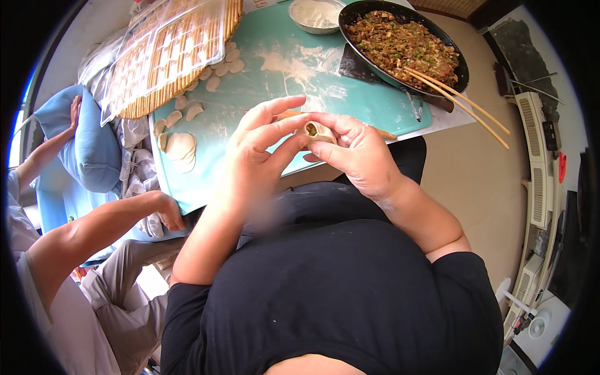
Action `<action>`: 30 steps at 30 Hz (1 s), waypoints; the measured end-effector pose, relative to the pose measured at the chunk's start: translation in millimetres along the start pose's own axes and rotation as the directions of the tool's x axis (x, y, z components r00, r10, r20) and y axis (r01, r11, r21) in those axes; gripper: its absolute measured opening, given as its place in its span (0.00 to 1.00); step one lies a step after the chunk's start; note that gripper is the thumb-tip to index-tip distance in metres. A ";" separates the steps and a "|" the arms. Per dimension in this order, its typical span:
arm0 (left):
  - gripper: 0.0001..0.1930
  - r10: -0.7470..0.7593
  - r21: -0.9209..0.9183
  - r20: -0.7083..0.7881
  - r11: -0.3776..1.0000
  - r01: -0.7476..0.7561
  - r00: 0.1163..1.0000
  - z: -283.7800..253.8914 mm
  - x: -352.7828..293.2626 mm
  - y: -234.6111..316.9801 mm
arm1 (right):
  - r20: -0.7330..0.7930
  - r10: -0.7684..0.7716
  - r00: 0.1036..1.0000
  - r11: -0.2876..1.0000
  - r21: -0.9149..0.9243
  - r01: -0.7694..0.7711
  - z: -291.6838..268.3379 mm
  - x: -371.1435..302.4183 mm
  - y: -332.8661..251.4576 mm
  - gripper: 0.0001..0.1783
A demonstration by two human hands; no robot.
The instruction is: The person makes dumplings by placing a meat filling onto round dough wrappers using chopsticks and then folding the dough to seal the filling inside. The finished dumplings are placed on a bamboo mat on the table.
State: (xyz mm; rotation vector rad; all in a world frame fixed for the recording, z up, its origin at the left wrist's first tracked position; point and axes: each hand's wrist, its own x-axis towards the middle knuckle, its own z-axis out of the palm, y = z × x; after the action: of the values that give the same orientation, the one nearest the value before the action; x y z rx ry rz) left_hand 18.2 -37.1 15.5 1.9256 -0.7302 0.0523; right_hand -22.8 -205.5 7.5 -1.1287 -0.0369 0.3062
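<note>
Over near edge of green mat [250, 81], we pinch open-ended dumpling [323, 135], filling [311, 129] showing: left hand [253, 153], right hand [365, 156], fingers closed on it. Wrapper stack [180, 147] lies left; black pan [461, 70], chopsticks [465, 101] across rim, far right.

cream dumpling [323, 134], teal mat [240, 97], black pan [462, 78], tan chopsticks [446, 89], plain blue cushion [94, 153].

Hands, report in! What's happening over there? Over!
Bare left hand, bare right hand: both pinching pale, partly open dough wrapper. Greenish filling visible inside. Slim wooden stick behind hands, not blocking.
</note>
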 end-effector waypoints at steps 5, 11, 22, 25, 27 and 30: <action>0.10 0.187 0.217 -0.021 0.960 -0.178 0.982 -1.0 0.6 0.0 | -0.006 0.022 1.000 0.998 0.051 -0.022 -1.2 -0.6 4.1 0.23; 0.09 0.396 0.348 -0.082 0.871 -0.346 0.915 3.3 -0.6 -0.7 | 0.036 0.023 0.999 0.998 0.056 -0.025 1.8 -2.5 -2.3 0.22; 0.15 0.416 0.356 -0.070 0.859 -0.367 0.907 0.8 -3.0 -2.1 | 0.025 0.059 0.998 0.994 0.090 -0.061 2.7 -5.6 -5.6 0.23; 0.18 0.360 0.224 0.060 0.904 -0.364 0.931 -4.7 1.5 -1.2 | 0.059 0.048 0.997 0.994 0.100 -0.053 3.5 -7.2 -5.9 0.23; 0.19 0.340 0.216 0.141 0.906 -0.364 0.930 -7.2 3.4 1.4 | 0.093 0.052 0.994 0.993 0.098 -0.061 3.2 -8.0 -6.8 0.22; 0.19 0.336 0.212 0.196 0.903 -0.375 0.921 -9.0 2.5 -0.3 | 0.118 0.076 0.990 0.991 0.102 -0.088 3.9 -9.1 -10.6 0.22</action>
State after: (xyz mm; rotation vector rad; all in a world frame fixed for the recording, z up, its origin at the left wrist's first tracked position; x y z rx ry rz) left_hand 22.9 -30.6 20.4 2.0198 -1.2270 0.2319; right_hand -29.9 -208.5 19.8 -1.0067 -0.0740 0.4411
